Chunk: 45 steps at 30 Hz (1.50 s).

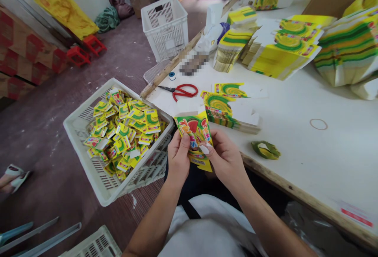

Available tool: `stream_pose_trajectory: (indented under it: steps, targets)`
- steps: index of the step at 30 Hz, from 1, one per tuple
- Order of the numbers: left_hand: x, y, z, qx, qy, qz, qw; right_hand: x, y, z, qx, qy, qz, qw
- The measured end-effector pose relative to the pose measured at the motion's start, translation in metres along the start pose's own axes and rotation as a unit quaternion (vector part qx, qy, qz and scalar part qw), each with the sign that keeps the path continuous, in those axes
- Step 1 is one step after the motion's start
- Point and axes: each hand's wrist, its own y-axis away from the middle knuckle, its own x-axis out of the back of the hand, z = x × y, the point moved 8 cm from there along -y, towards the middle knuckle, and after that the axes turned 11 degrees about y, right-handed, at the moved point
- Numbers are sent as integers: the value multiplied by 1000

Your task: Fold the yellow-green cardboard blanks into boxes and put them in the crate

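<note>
Between my hands is a yellow and green printed carton (193, 131) with a watermelon picture, its top flap open and pale inside. My left hand (179, 152) grips its left side, the thumb lying on the printed face. On the right side, my right hand (226, 156) pinches the lower part with thumb and fingers. The carton is held just off the table's front edge. Beyond it lies a stack of flat cartons (218, 111) on the table, with another flat carton (230, 89) behind. To the left, a white crate (103, 194) holds many small folded cartons (126, 131).
On the white table (295, 115) lie red-handled scissors (184, 91), a small spool (171, 76), a rubber band (319, 124) and a green peel-like piece (265, 150). Large carton stacks (283, 52) stand at the back. A white crate (165, 28) and red stools (78, 55) are on the floor.
</note>
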Motion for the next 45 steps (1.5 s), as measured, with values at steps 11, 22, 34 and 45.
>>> stream_pose_trajectory:
  steps: [11,22,34,45]
  targets:
    - [-12,1,2,31,53,-72,996,11,-4,-7,12,-23,3,1000]
    - [-7,1,7,-13,21,-44,999,10,2,-6,38,18,12,999]
    - [10,-4,13,-16,-20,45,999,9,-1,13,6,155,-52,987]
    - [0,-16,51,74,-231,-203,949,12,19,-81,392,509,7,766]
